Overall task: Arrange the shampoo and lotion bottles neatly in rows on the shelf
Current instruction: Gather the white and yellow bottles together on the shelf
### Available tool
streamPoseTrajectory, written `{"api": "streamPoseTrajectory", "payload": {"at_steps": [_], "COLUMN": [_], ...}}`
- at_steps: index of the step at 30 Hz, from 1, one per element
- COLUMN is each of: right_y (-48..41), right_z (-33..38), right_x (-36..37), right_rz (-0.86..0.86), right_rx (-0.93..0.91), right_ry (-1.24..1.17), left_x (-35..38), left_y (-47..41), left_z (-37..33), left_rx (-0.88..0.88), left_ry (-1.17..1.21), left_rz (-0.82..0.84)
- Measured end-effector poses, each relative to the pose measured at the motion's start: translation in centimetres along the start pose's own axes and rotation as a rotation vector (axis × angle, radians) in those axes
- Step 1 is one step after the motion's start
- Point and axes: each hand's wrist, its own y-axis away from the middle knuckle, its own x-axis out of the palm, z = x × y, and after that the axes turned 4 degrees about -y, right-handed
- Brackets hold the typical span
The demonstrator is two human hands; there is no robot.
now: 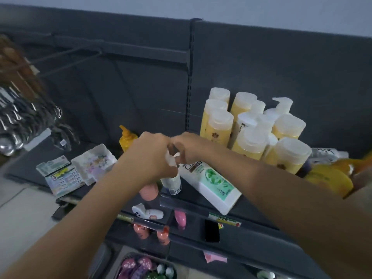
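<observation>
At the front edge of the dark shelf [181, 204], both hands meet over a small pump bottle [173, 183] that stands upright. The left hand [149, 156] curls round its neck. The right hand [188, 147] has its fingers bent at the white pump head, but I cannot tell whether they pinch it. Just beside it a white shampoo bottle [213, 184] lies on its side, overhanging the edge. Yellow capped bottles [251, 133] stand crowded behind. The step in hand seems to be settling the small bottle. Next, the fallen bottle likely needs standing up and lining up with the group.
</observation>
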Motion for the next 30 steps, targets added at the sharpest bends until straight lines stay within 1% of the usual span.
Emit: {"api": "streamPoseTrajectory", "payload": {"at_steps": [2,6,11,15,20,25,28,30], "right_y": [-1.4,-4.0,-5.8,-5.5,-3.0,2.0,5.7,8.0], "right_z": [0.1,-0.1,-0.4,-0.6,0.4,0.6,0.4,0.2], "right_x": [1.1,2.9,4.0,3.8,0.1,-5.8,-7.5,-7.8], "right_rz": [0.062,0.094,0.17,0.181,0.079,-0.105,-0.226,-0.276], "right_rx": [-0.003,0.041,0.082,0.078,0.102,0.061,0.074,0.083], "right_ry": [0.029,0.04,-0.012,0.034,0.001,0.055,0.08,0.092], "left_x": [-1.2,-2.9,-3.0,-3.0,-3.5,-4.4,-5.2,-5.7], "left_y": [0.6,1.3,1.4,1.3,0.8,0.0,-0.3,-0.4], "left_z": [0.6,1.3,1.3,1.6,1.4,0.5,-0.3,-0.8], "left_rx": [-0.013,-0.02,-0.033,-0.04,-0.02,0.06,0.061,0.087], "left_ry": [0.006,-0.012,-0.04,-0.023,-0.034,-0.057,-0.029,-0.015], "left_rz": [0.033,0.098,0.116,0.111,0.094,0.08,0.077,0.068]}}
